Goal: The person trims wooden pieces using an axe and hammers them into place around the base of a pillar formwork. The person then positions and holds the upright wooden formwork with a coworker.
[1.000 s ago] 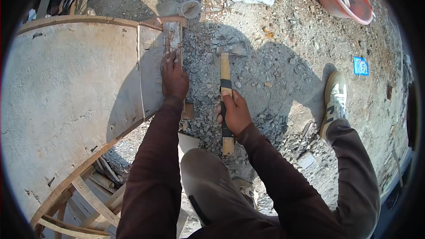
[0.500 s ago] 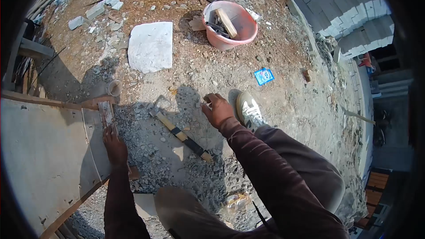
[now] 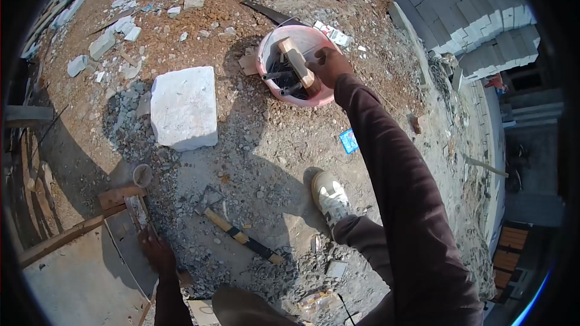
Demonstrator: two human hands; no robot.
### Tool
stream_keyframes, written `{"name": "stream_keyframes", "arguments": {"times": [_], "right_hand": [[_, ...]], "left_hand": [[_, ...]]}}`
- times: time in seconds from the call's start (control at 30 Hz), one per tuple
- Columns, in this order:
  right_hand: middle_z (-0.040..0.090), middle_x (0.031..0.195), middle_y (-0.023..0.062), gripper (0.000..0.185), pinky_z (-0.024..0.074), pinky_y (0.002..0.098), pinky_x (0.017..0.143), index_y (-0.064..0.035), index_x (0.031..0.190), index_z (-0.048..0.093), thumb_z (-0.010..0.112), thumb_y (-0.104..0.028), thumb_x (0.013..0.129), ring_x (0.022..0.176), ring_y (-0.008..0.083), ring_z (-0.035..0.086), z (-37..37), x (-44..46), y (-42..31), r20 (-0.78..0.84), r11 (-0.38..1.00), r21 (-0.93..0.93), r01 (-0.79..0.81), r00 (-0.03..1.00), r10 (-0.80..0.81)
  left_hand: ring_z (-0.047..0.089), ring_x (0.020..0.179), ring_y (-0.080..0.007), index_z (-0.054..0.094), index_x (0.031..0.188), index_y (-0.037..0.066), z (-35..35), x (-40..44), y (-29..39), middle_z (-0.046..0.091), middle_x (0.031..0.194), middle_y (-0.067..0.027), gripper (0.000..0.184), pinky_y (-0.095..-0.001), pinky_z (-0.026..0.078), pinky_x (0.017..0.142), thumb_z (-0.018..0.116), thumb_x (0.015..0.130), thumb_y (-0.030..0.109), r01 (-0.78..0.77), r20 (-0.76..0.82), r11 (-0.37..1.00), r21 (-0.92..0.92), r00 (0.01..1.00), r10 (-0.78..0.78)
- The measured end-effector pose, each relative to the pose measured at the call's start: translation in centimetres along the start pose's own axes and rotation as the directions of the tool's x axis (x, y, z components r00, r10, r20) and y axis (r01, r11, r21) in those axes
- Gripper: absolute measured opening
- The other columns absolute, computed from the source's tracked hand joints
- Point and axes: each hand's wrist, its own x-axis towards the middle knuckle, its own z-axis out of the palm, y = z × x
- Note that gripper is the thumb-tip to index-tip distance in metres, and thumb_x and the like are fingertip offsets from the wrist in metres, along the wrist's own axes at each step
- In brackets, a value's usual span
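Observation:
My left hand (image 3: 158, 252) is closed around the lower part of a worn wooden strip (image 3: 136, 210) at the edge of a wood-framed panel (image 3: 78, 281), lower left. My right hand (image 3: 331, 67) reaches over the rim of a pink tub (image 3: 270, 89), its thumb and forefinger apart beside a wooden block (image 3: 292, 55). Whether they touch the block is unclear. Dark tube-like pieces (image 3: 280, 75) lie in the tub too. On the ground between my hands lies a hammer (image 3: 241, 236), its wooden handle wrapped with black tape.
A white block (image 3: 184, 107) sits left of the tub. A blue packet (image 3: 348, 141) lies near my shoe (image 3: 329, 193). A clear cup (image 3: 142, 175) stands beyond the panel. Rubble (image 3: 109, 42) covers the far left, and stacked grey blocks (image 3: 465, 6) rise at the right.
My right hand has moved forward from above the ground near my shoe to the tub. My left hand stays on the wooden strip. The view has shifted, bringing the tub lower.

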Motion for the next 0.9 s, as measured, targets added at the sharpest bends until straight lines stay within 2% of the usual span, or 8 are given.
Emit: {"name": "stream_keyframes", "arguments": {"times": [0.1, 0.3, 0.43, 0.5, 0.53, 0.63, 0.73, 0.9], "right_hand": [[0.066, 0.124, 0.0197, 0.08, 0.0485, 0.0421, 0.098, -0.0066, 0.137, 0.051, 0.081, -0.047, 0.075, 0.113, 0.0357, 0.064, 3.8, 2.8, -0.9, 0.056, 0.991, -0.114, 0.073, 0.996, -0.067], [0.06, 0.131, 0.0241, 0.086, 0.0459, 0.0422, 0.102, -0.0045, 0.143, 0.042, 0.079, -0.045, 0.077, 0.122, 0.038, 0.058, 2.8, 5.6, -2.5, 0.297, 0.97, -0.233, -0.071, 0.944, 0.141], [0.065, 0.113, 0.0219, 0.076, 0.049, 0.0452, 0.092, 0.0005, 0.133, 0.048, 0.08, -0.041, 0.078, 0.105, 0.0405, 0.063, 2.7, 4.6, -2.0, -0.029, 0.933, -0.338, 0.123, 0.99, -0.141], [0.064, 0.106, 0.0191, 0.067, 0.049, 0.0469, 0.089, 0.0004, 0.128, 0.05, 0.078, -0.038, 0.081, 0.099, 0.0411, 0.063, 2.7, 3.6, -3.0, -0.222, 0.829, -0.483, 0.283, 0.876, -0.428], [0.061, 0.099, 0.0164, 0.059, 0.0492, 0.0488, 0.086, -0.0007, 0.125, 0.05, 0.075, -0.036, 0.084, 0.093, 0.0408, 0.062, 2.7, 3.9, -3.8, -0.124, 0.802, -0.374, 0.466, 0.832, -0.541], [0.068, 0.114, 0.0179, 0.041, 0.0536, 0.0471, 0.087, -0.0031, 0.121, 0.056, 0.067, -0.023, 0.087, 0.104, 0.0388, 0.066, 3.6, 4.4, -7.8, 0.377, 0.984, -0.163, 0.067, 0.926, 0.0], [0.068, 0.119, 0.019, 0.034, 0.0519, 0.0424, 0.095, -0.0012, 0.116, 0.064, 0.064, -0.021, 0.089, 0.114, 0.037, 0.064, 10.8, 9.1, -4.7, 0.248, 0.973, -0.139, -0.186, 0.944, 0.216], [0.064, 0.128, 0.0161, 0.038, 0.0466, 0.0475, 0.1, -0.0061, 0.123, 0.066, 0.062, -0.025, 0.09, 0.122, 0.0348, 0.06, 11.6, 11.1, -8.2, 0.436, 0.818, -0.574, 0.024, 0.855, 0.281]], "left_hand": [[0.04, 0.137, -0.042, 0.045, 0.141, 0.001, 0.0, 0.4, 0.3, 0.048, 0.142, -0.0213, 0.043, -0.0542, 0.033, 0.113, 0.048, 0.1, 0.016, 0.013, 0.009, 0.999, 0.036, 1.0, -0.013], [0.043, 0.134, -0.0432, 0.043, 0.142, 0.003, 1.1, 0.1, -0.1, 0.048, 0.141, -0.021, 0.045, -0.0557, 0.038, 0.11, 0.051, 0.101, 0.018, 0.044, 0.042, 0.993, 0.106, 0.998, -0.049], [0.044, 0.133, -0.0441, 0.043, 0.142, 0.004, 0.8, 0.2, 0.0, 0.048, 0.141, -0.0213, 0.044, -0.0566, 0.039, 0.109, 0.052, 0.1, 0.017, 0.035, 0.059, 0.994, 0.103, 0.997, -0.041], [0.045, 0.132, -0.0437, 0.042, 0.143, 0.004, 0.6, 0.0, 0.1, 0.048, 0.14, -0.0215, 0.045, -0.0558, 0.039, 0.109, 0.052, 0.1, 0.016, 0.046, 0.092, 0.991, 0.125, 0.994, -0.058], [0.045, 0.132, -0.0434, 0.042, 0.143, 0.004, 0.8, 0.2, 0.1, 0.048, 0.14, -0.0217, 0.046, -0.0554, 0.04, 0.109, 0.052, 0.1, 0.016, 0.055, 0.093, 0.989, 0.139, 0.993, -0.069], [0.045, 0.133, -0.0422, 0.04, 0.145, 0.004, 1.0, -0.3, 0.0, 0.048, 0.141, -0.0216, 0.048, -0.0539, 0.04, 0.109, 0.052, 0.1, 0.016, 0.093, 0.131, 0.981, 0.173, 0.984, -0.116], [0.045, 0.134, -0.0416, 0.04, 0.146, 0.004, 1.0, -0.3, -0.1, 0.048, 0.14, -0.0211, 0.051, -0.0532, 0.039, 0.11, 0.053, 0.098, 0.015, 0.065, 0.125, 0.982, 0.175, 0.988, -0.088], [0.043, 0.135, -0.0415, 0.044, 0.144, 0.003, -0.1, 0.4, 0.7, 0.051, 0.139, -0.0206, 0.05, -0.0531, 0.037, 0.111, 0.052, 0.096, 0.014, 0.102, 0.136, 0.986, 0.128, 0.983, -0.12]]}}
